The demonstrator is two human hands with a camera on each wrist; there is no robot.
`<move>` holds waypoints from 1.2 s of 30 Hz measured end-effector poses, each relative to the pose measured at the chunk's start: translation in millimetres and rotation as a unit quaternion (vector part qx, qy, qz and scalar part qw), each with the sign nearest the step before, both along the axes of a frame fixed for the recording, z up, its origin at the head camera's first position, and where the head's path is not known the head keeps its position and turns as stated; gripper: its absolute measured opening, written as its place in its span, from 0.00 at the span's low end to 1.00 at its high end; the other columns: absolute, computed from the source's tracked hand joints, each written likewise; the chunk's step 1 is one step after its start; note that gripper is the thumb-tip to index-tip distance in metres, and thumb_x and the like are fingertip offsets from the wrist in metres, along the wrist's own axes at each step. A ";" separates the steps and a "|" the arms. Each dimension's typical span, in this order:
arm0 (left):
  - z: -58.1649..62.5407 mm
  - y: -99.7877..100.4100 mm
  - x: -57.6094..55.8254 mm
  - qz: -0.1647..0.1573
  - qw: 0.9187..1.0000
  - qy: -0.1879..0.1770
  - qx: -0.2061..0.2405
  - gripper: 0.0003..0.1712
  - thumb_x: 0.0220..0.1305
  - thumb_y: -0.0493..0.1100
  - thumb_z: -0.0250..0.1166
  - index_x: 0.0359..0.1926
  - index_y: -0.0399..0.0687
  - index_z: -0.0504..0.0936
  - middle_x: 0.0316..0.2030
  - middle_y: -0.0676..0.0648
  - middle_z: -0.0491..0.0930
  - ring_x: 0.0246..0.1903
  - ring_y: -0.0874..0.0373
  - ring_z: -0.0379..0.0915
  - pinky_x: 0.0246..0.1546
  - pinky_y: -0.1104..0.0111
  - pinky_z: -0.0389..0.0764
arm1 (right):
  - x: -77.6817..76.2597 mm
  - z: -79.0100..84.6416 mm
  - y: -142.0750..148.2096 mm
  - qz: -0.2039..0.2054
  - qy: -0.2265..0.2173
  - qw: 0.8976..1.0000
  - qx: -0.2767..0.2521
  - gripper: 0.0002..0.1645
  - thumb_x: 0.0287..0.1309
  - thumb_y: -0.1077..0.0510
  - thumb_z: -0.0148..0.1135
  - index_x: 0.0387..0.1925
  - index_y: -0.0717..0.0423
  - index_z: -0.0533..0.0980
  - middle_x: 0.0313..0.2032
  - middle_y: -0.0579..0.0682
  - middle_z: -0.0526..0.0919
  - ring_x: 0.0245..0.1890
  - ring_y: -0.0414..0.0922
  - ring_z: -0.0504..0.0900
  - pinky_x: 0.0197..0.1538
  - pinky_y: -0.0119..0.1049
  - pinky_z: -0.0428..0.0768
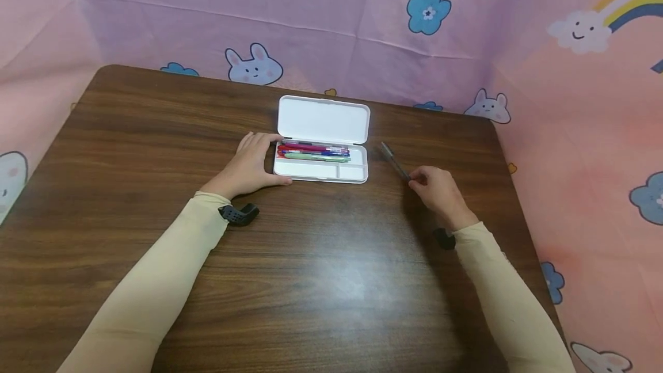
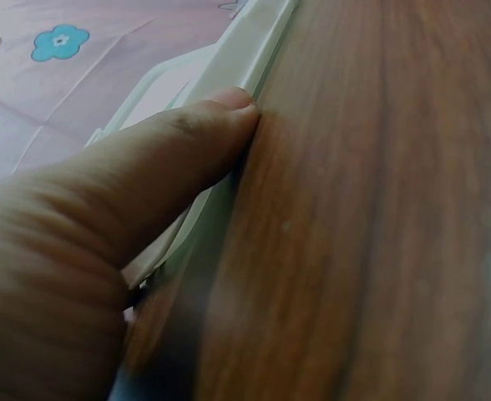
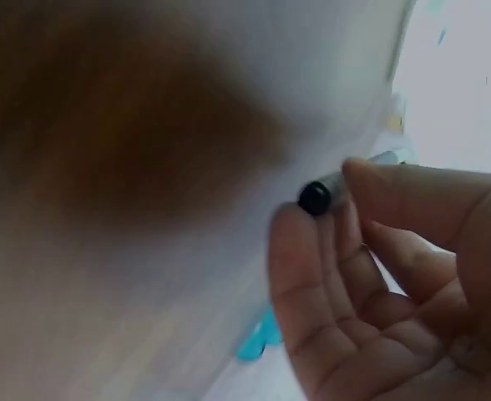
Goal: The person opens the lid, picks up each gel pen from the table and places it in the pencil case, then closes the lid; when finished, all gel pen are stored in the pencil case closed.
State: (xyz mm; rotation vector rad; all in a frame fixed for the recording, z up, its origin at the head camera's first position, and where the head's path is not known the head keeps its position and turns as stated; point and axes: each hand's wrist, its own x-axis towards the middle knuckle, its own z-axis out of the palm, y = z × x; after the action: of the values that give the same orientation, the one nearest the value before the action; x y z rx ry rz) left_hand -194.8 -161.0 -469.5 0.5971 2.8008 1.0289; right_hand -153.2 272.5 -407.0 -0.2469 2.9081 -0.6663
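A white pencil case (image 1: pixel 311 172) lies on the table with its lid (image 1: pixel 323 118) tipped up at the back. Several pens (image 1: pixel 311 148), red, blue and light green among them, rest in its rear compartment. My left hand (image 1: pixel 247 166) grips the case's left end, the index finger by the hinge side and the thumb (image 2: pixel 187 134) along the front wall. To the right of the case, my right hand (image 1: pixel 437 191) pinches a slim grey pen (image 1: pixel 395 162) by its near end between thumb and fingertips. Its dark round end (image 3: pixel 315 199) faces the right wrist camera.
The brown wooden table (image 1: pixel 290 281) ends at the back and right against a pink and purple printed cloth (image 1: pixel 311 4). A small front compartment (image 1: pixel 352 172) sits at the case's right. A dark wrist device (image 1: pixel 239 214) is strapped under the left wrist.
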 end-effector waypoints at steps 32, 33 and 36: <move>3.0 1.9 1.3 -0.001 1.000 0.000 0.000 0.62 0.48 0.66 0.81 0.75 0.44 0.61 0.72 0.39 0.65 0.75 0.42 0.54 0.80 0.48 0.36 | -64.3 0.8 -137.6 0.219 0.111 0.969 0.028 0.10 0.71 0.61 0.63 0.48 0.56 0.87 0.44 0.50 0.87 0.46 0.47 0.83 0.52 0.41 0.82; 3.4 1.9 1.4 -0.001 1.000 0.000 0.001 0.62 0.48 0.66 0.81 0.75 0.44 0.62 0.72 0.39 0.65 0.74 0.42 0.54 0.80 0.48 0.36 | -64.9 0.7 -138.2 0.217 0.109 0.969 0.032 0.10 0.71 0.61 0.63 0.48 0.56 0.87 0.44 0.50 0.87 0.47 0.47 0.83 0.52 0.41 0.83; 3.8 1.8 1.7 0.001 1.000 0.000 -0.001 0.61 0.49 0.65 0.81 0.75 0.44 0.62 0.71 0.40 0.65 0.74 0.42 0.54 0.80 0.48 0.37 | -66.7 -0.3 -139.1 0.213 0.107 0.971 0.037 0.11 0.72 0.62 0.62 0.49 0.56 0.87 0.45 0.50 0.87 0.47 0.46 0.83 0.51 0.41 0.83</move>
State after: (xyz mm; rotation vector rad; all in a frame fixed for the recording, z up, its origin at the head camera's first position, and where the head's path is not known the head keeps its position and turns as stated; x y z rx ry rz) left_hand -193.0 -159.2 -465.7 0.5953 2.8029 1.0272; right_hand -220.0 133.4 -407.3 -0.9523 2.9152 -0.4800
